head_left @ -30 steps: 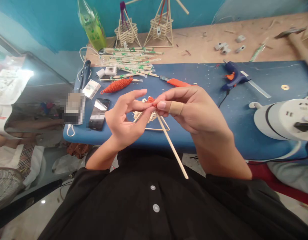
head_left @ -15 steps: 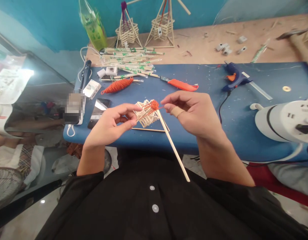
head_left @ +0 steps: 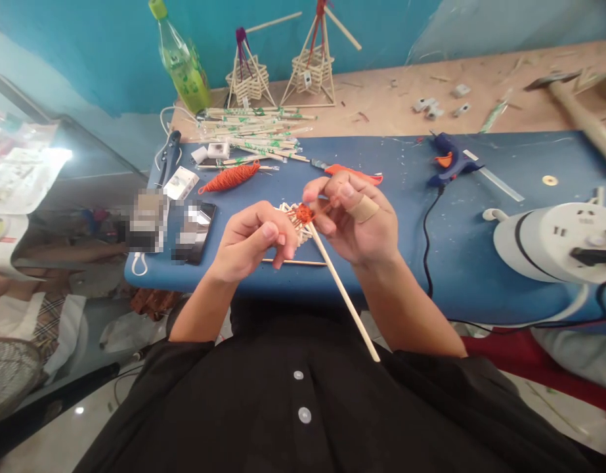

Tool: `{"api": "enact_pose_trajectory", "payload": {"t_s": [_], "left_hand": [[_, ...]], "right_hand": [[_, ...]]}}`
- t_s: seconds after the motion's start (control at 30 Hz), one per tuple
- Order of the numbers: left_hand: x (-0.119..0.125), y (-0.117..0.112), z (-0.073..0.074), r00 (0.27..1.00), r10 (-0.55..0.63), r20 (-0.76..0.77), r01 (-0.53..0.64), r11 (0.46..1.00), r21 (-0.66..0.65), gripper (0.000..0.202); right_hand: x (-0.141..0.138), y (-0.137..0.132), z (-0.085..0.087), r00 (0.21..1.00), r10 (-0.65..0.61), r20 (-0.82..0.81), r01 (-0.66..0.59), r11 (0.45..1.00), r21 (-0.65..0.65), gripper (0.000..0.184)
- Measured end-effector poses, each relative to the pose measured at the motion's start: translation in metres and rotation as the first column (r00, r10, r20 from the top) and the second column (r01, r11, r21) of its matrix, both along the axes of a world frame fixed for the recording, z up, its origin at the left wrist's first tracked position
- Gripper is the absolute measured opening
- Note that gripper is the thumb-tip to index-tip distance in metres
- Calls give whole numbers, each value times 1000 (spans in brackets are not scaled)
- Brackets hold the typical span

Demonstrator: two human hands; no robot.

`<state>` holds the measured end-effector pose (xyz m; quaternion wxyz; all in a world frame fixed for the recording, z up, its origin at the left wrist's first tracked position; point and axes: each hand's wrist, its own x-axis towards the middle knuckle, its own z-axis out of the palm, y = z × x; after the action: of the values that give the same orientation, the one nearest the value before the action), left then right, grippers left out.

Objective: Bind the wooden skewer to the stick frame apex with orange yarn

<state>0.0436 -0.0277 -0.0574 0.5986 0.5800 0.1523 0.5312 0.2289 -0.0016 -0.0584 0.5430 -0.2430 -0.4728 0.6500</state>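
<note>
My left hand [head_left: 251, 242] is curled around the left side of a small frame of wooden sticks [head_left: 303, 238], hiding much of it. At the frame's top is a wrapped knot of orange cord [head_left: 304, 213], with orange strands running down toward my left fingers. One long pale stick [head_left: 343, 293] slants from the knot toward my shirt. My right hand [head_left: 364, 220], with a bandage on one finger, pinches a loose end of the orange cord just right of the knot.
Behind lie an orange cord bundle [head_left: 230, 177], an orange-handled knife [head_left: 354, 174] and wrapped sticks [head_left: 263, 131]. A glue gun [head_left: 453, 161] and white power socket [head_left: 549, 236] are right; a phone [head_left: 197, 230] is left. Two finished stick frames [head_left: 312, 72] and a bottle [head_left: 187, 69] stand behind.
My left hand has moved right, closer to the knot, and turned, its fingers curling more. My right hand has turned and come closer in, still with the cord end. The view has shifted slightly.
</note>
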Motion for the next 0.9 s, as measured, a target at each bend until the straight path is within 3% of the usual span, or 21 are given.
{"api": "enact_pose_trajectory", "payload": {"t_s": [0.17, 0.3, 0.43, 0.6, 0.7, 0.8, 0.9], "left_hand": [[0, -4, 7, 979, 166, -114, -175, 982, -72, 44], [-9, -10, 5, 942, 232, -243, -253, 966, -58, 41], [-16, -12, 1, 928, 245, -280, -262, 965, -25, 38], [-23, -13, -4, 945, 226, -235, -218, 974, 58, 35], [-34, -18, -15, 927, 305, -216, -279, 950, 142, 31], [-47, -27, -33, 873, 457, -172, -430, 886, 175, 25], [-56, -39, -50, 738, 569, -362, -547, 819, 173, 34]], "right_hand": [[5, -2, 7, 986, 74, 150, -83, 995, 55, 55], [14, -4, 18, 949, 108, 297, -135, 988, 69, 54], [17, -7, 23, 931, 107, 348, -128, 991, 38, 52], [23, -1, 14, 950, 145, 277, -160, 986, 35, 51], [33, 7, 8, 957, 166, 239, -184, 982, 52, 49], [43, 10, 9, 927, 103, 360, -149, 984, 100, 39], [45, 9, 13, 837, 106, 537, -238, 954, 183, 36]]}}
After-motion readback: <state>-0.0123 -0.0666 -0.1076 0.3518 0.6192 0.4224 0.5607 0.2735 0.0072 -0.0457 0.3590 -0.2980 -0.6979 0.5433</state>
